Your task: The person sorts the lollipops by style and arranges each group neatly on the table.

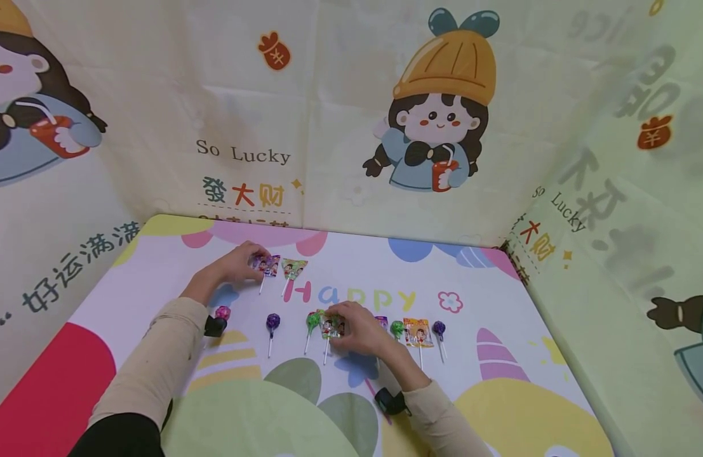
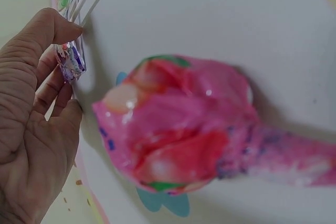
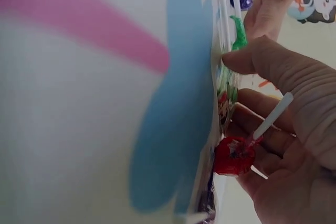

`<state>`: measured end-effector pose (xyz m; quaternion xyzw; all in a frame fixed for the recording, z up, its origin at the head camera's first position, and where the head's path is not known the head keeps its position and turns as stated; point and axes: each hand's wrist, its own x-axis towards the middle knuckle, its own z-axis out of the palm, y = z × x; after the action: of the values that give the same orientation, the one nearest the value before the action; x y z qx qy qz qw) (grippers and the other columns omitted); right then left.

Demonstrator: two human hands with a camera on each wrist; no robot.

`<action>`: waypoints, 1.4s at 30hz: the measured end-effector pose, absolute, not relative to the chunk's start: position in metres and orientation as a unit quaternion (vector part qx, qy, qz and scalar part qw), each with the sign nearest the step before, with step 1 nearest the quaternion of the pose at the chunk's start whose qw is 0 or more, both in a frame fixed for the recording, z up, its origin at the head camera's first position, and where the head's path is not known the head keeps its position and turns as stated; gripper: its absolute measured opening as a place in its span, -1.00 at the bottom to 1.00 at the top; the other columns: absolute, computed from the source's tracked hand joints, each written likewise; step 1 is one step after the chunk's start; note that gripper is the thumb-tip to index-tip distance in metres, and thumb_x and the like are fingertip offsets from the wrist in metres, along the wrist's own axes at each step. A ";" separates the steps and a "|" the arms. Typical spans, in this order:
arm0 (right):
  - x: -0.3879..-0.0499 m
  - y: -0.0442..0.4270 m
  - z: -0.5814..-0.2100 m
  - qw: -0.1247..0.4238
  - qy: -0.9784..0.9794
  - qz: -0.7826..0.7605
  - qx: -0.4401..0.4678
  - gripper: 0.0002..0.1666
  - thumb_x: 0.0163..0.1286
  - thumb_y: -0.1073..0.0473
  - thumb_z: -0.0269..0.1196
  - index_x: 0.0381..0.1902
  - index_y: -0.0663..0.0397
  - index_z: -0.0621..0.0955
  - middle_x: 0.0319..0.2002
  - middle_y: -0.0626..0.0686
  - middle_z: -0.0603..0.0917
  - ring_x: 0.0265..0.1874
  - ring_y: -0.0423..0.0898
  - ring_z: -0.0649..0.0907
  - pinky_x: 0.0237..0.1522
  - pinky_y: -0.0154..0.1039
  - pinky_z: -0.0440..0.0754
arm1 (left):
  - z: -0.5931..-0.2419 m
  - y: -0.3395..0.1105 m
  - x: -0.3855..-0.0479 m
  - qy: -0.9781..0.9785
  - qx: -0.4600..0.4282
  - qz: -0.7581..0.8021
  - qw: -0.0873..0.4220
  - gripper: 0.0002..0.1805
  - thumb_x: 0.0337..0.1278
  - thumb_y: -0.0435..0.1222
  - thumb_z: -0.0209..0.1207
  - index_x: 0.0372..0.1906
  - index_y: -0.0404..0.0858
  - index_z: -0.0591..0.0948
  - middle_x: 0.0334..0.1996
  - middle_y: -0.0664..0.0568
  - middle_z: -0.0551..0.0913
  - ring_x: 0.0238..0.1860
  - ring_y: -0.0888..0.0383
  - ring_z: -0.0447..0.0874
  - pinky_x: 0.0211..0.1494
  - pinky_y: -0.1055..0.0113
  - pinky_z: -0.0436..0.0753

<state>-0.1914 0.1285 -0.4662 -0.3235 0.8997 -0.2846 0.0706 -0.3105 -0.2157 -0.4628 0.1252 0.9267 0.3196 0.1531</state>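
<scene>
Purple flat lollipop (image 1: 269, 265), green flat lollipop (image 1: 331, 326): each pinched on the table (image 1: 357, 257)
The left hand (image 1: 241, 262) grasps the first in the far row, the right hand (image 1: 358, 327) the second in the near row, both by the wrapper, probably for control; sticks (image 1: 270, 346) point nearward.

Pink lollipop (image 2: 178, 124), left: glossy, crinkled plastic-looking wrapper. Red lollipop (image 3: 232, 157): same shine. Far backdrop (image 1: 334, 127): matt, creased, cloth-like. Table cover (image 1: 362, 260) smooth from here. Left sleeve (image 1: 151, 362): matt cloth.
</scene>
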 end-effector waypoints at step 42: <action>-0.214 0.130 -0.452 0.030 0.917 -0.209 -0.339 -0.39 0.22 0.11 0.41 0.26 0.05 0.64 0.01 -0.01 0.72 -0.20 -0.17 0.56 -0.13 -0.29 0.59 | -0.466 -0.216 -0.312 0.926 0.124 0.322 0.153 -0.38 0.21 -0.26 0.36 0.35 -0.28 0.45 0.36 -0.30 0.27 0.39 -0.29 0.23 0.52 -0.28 0.15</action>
<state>-0.2142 0.1298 -0.4522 -0.3395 0.9166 -0.2091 0.0303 -0.3124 -0.2165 -0.4656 0.1242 0.9262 0.3216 0.1525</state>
